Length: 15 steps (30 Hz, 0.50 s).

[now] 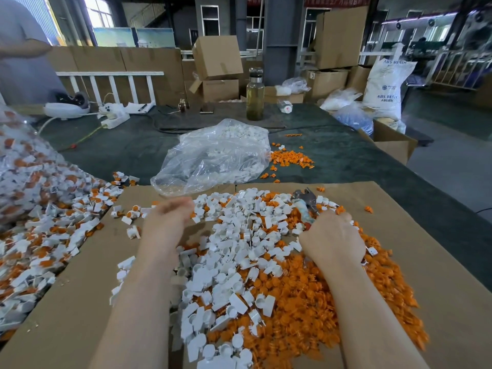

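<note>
At the far left a clear bag [26, 169] of white-and-orange pieces spills onto the cardboard sheet [80, 275]. The left hand [167, 219] hovers at the edge of the white parts [234, 251] (blur hides whether its fingers grip anything). The right hand [332, 241] lies knuckles-up on the orange parts [306, 302], fingers curled down into them just beside the pliers [306, 203]; I cannot tell what, if anything, it holds.

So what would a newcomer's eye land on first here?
The heap of white and orange plastic parts spread over the cardboard sheet in the foreground, with both hands at it: left hand blurred, right hand beside the pliers. Then the clear bag of white parts just behind, and a second drift of white-and-orange pieces along the left edge.
</note>
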{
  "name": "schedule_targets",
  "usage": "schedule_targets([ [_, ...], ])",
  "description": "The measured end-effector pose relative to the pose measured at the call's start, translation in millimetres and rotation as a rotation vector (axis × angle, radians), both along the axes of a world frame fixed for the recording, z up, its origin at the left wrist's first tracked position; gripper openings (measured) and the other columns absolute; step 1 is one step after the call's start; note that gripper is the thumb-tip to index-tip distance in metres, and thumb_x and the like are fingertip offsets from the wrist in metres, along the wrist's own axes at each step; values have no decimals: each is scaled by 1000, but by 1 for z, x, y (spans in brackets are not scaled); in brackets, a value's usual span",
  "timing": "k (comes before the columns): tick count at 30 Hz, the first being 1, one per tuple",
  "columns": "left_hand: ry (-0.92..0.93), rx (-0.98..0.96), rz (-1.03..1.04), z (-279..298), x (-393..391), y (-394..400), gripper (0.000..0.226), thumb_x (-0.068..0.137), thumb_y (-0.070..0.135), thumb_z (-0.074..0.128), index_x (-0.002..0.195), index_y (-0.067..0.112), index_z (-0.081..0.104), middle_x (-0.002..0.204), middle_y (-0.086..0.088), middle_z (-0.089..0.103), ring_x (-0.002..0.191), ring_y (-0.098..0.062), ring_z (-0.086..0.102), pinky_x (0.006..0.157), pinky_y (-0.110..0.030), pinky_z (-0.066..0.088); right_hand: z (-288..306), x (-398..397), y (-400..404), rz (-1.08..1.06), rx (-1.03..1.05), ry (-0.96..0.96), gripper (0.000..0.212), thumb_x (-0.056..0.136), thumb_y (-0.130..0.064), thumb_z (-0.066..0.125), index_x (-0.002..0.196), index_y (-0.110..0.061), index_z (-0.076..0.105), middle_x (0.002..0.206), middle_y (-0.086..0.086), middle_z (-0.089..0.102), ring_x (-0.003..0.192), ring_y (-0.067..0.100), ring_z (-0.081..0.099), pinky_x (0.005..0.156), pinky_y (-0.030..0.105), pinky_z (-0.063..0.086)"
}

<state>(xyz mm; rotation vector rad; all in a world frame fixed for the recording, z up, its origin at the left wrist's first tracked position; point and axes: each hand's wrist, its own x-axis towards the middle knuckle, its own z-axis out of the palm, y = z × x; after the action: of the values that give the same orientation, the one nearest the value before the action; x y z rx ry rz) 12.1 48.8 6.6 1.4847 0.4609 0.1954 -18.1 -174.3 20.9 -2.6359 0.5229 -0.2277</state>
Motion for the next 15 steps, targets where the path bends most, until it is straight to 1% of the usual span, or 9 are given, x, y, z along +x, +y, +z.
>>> schedule_targets([
  [2, 56, 249, -192, -5, 2, -7, 10, 91, 33, 70, 100, 36, 67, 102, 17, 62, 90, -6, 54, 88, -35, 38, -2, 2, -1, 16, -4, 58, 34, 92, -16, 55, 68, -16, 30, 66, -3, 29, 55, 10, 26, 49, 26, 24],
  [3, 89, 357, -294, -9, 3, -10, 18, 92, 34, 68, 110, 34, 67, 109, 14, 62, 93, -8, 54, 85, -30, 39, -4, 3, -2, 17, -7, 64, 32, 92, -17, 55, 70, -16, 32, 67, -3, 30, 55, 11, 27, 50, 26, 26],
  [5, 106, 492, -407, -11, 3, -18, 37, 92, 33, 67, 129, 30, 61, 124, 7, 59, 102, -11, 56, 75, -22, 40, -5, 5, -2, 18, -16, 62, 29, 92, -18, 56, 73, -15, 35, 68, -3, 32, 58, 12, 32, 54, 26, 30],
  [7, 120, 621, -513, -13, 4, -22, 46, 91, 27, 67, 136, 30, 56, 131, 7, 58, 102, -10, 60, 72, -17, 43, -8, 6, -3, 31, -17, 66, 20, 93, -20, 56, 83, -14, 40, 73, -2, 36, 68, 16, 40, 63, 29, 36],
  [9, 103, 725, -563, -12, 4, -24, 45, 90, 22, 66, 133, 30, 57, 126, 10, 60, 87, -8, 63, 59, -11, 44, -11, 8, -4, 44, -28, 66, 16, 93, -21, 56, 89, -15, 41, 82, 0, 42, 76, 19, 43, 67, 32, 37],
  [10, 95, 760, -558, -11, 4, -26, 41, 89, 21, 66, 128, 31, 60, 128, 8, 60, 81, -7, 61, 54, -10, 43, -12, 8, -4, 48, -38, 67, 16, 93, -22, 55, 90, -14, 42, 85, 2, 43, 77, 20, 43, 67, 32, 37],
  [12, 72, 789, -525, -11, 5, -26, 29, 88, 20, 68, 116, 29, 67, 132, 1, 61, 71, -2, 58, 48, -9, 44, -14, 10, -5, 49, -68, 59, 15, 93, -22, 55, 90, -14, 43, 87, 3, 45, 76, 20, 43, 66, 33, 37],
  [14, 61, 772, -481, -10, 4, -24, 20, 88, 21, 71, 107, 29, 71, 127, 0, 65, 64, -2, 60, 44, -9, 43, -17, 12, -7, 43, -95, 39, 14, 92, -22, 56, 90, -15, 44, 87, 3, 46, 74, 20, 44, 63, 33, 38],
  [15, 67, 758, -457, -11, 5, -24, 17, 88, 22, 71, 104, 29, 72, 121, 2, 67, 65, -3, 63, 45, -11, 44, -19, 14, -8, 42, -104, 31, 13, 92, -22, 56, 91, -15, 46, 88, 3, 47, 74, 21, 45, 63, 33, 38],
])
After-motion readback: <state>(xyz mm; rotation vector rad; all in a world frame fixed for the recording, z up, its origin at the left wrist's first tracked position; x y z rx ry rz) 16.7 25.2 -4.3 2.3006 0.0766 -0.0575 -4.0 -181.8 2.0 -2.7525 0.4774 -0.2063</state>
